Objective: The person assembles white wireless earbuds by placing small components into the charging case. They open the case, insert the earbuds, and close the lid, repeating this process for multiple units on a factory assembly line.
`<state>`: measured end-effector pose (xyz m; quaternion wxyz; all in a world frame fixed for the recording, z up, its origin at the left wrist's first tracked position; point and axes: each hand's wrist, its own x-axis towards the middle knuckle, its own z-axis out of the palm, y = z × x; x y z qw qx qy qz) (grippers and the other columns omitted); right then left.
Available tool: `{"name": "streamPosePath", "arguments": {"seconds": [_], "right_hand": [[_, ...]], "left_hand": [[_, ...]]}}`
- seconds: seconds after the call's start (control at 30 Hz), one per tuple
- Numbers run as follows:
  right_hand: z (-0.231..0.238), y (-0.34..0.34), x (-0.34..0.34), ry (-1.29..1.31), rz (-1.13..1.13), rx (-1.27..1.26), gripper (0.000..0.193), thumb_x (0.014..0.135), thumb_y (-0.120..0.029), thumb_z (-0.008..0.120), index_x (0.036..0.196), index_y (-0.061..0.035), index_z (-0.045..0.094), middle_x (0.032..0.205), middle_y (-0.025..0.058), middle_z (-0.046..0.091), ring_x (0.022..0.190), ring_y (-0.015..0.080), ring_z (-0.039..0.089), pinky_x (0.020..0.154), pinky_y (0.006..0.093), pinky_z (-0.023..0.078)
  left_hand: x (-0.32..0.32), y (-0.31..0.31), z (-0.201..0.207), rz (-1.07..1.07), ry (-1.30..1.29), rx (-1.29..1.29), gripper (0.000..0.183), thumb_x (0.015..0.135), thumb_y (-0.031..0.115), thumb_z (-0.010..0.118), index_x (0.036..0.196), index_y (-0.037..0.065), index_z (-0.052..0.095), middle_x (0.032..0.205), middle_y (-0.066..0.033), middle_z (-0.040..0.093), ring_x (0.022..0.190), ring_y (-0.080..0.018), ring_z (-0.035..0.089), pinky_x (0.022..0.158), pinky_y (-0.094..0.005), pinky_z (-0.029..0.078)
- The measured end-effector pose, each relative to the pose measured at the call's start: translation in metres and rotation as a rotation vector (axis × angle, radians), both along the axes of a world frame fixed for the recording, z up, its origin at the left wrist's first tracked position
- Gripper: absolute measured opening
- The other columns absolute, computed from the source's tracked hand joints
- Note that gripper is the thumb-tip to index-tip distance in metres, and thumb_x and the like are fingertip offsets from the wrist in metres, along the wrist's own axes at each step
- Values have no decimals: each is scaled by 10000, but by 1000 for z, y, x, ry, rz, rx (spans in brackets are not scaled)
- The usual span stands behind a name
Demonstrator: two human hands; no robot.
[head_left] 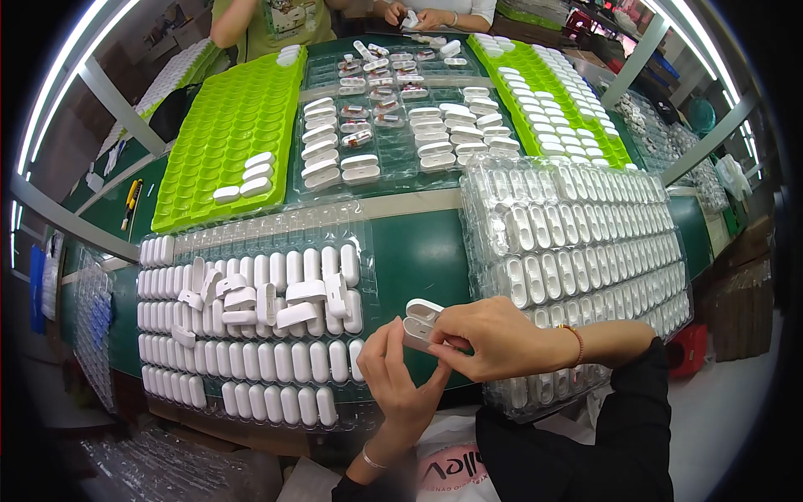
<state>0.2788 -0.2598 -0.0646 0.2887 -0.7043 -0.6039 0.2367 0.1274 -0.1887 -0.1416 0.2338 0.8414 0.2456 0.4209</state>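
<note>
Between my two hands, above the green table's near edge, is a small white earbud case (pixel 417 325) with its lid tipped up. The fingers of my left hand (pixel 395 378) grip its left side and underside. From the right, my right hand (pixel 493 341) pinches the case near its front, and the fingertips partly hide it. Left of my hands, a clear tray (pixel 364 251) holds rows of white case shells, with loose white pieces (pixel 240 303) lying on top. On the right, stacked clear trays (pixel 478 251) carry rows of open white case parts.
Two bright green trays (pixel 226 134) (pixel 548 100) stand farther back, partly filled with white cases. Between them, clear trays hold cases and parts with reddish-brown insides (pixel 386 107). Across the table, a co-worker's hands (pixel 418 17) hold a white piece. Metal posts (pixel 125 107) flank the table.
</note>
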Motion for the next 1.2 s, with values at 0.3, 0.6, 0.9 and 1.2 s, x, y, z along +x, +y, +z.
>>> {"name": "streamPosePath", "arguments": {"seconds": [0.3,0.6,0.9,1.2], "right_hand": [[-4,140,87,28,-133,291,187,878,-220,691,849,-37,714,688,151,673,607,308,653,575,389,487],[-96,302,208,-801,-54,0,193,791,-90,710,983,-91,729,1026,157,703,1009,334,683,809,453,564],[-101,316,206,-746,17,-158,252,848,-131,683,1088,-51,686,1264,185,592,1248,343,528,925,474,534],[-83,308,207,-703,-58,-89,227,835,-124,693,1056,-75,692,1043,94,688,1045,330,640,837,439,564]], "left_hand": [[-44,16,23,36,45,-156,725,579,111,859,1207,-62,540,1137,-190,548,1033,-339,564,884,-411,488],[-42,23,25,-134,121,-133,752,577,177,893,1200,-62,545,1136,-184,544,1031,-318,569,862,-399,499],[-46,26,21,-153,83,-169,776,572,159,909,1217,-50,531,1150,-176,546,1025,-311,571,878,-387,490],[-50,25,23,-153,67,-208,791,568,150,914,1229,-41,523,1163,-181,543,1060,-316,578,901,-389,501]]}}
